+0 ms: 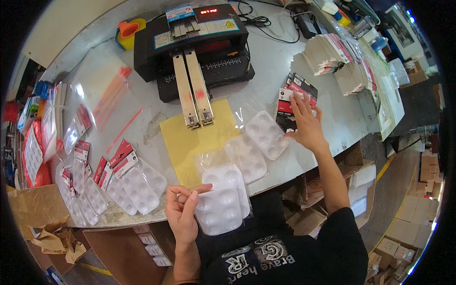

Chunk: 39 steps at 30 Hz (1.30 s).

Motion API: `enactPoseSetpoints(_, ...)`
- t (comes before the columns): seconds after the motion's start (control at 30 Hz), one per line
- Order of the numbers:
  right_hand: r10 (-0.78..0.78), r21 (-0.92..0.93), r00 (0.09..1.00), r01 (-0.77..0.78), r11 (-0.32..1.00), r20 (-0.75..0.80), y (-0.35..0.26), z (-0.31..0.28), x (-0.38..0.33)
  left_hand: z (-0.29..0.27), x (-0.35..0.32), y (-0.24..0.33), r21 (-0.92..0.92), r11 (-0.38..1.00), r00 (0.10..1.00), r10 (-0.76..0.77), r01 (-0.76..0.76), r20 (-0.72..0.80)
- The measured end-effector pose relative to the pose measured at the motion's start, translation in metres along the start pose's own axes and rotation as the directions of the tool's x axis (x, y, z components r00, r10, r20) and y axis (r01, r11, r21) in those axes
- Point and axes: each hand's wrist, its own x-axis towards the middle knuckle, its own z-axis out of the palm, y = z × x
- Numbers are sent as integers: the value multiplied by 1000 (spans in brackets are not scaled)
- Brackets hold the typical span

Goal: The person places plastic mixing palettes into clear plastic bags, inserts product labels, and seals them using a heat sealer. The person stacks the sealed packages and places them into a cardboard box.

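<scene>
My left hand [183, 211] is at the table's front edge, thumb and fingers pinching the edge of a white plastic paint palette [221, 216] in a clear bag. The palette has round wells and overlaps another bagged one behind it. More bagged palettes [265, 134] lie in a slanting row up toward my right hand. My right hand [306, 123] reaches over a small pile of black, red and white printed cards [287, 107], its fingers spread with the tips on the cards. Nothing shows gripped in it.
A black bench machine [199, 47] with two metal arms [192, 88] stands behind a yellow sheet [183, 142]. Carded palettes [137, 190] and clear bags [102, 90] lie left. Card stacks [327, 54] stand at back right. Cardboard boxes [128, 251] are below the table edge.
</scene>
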Motion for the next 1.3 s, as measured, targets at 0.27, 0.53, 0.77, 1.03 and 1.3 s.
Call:
enactPoseSetpoints(0.27, -11, 2, 986, 11, 1000, 168, 14, -6, 21, 15, 1, 3, -120, 985, 987, -114, 128, 117)
enactPoseSetpoints(0.53, 52, -2, 997, -52, 999, 49, 6, 1, 27, 17, 2, 7, -89, 991, 991, -90, 99, 98)
enactPoseSetpoints(0.77, 132, 132, 990, -124, 984, -54, 11, -26, 5, 14, -3, 10, -46, 996, 994, -73, 77, 86)
enactPoseSetpoints(1.03, -350, -224, 914, 305, 926, -204, 48, -61, 15, 8, -3, 9, -17, 999, 996, -50, 51, 67)
enactPoseSetpoints(1.3, 538, 154, 842, -536, 830, 34, 0, -22, 41, 12, -5, 7, -42, 996, 994, -79, 82, 71)
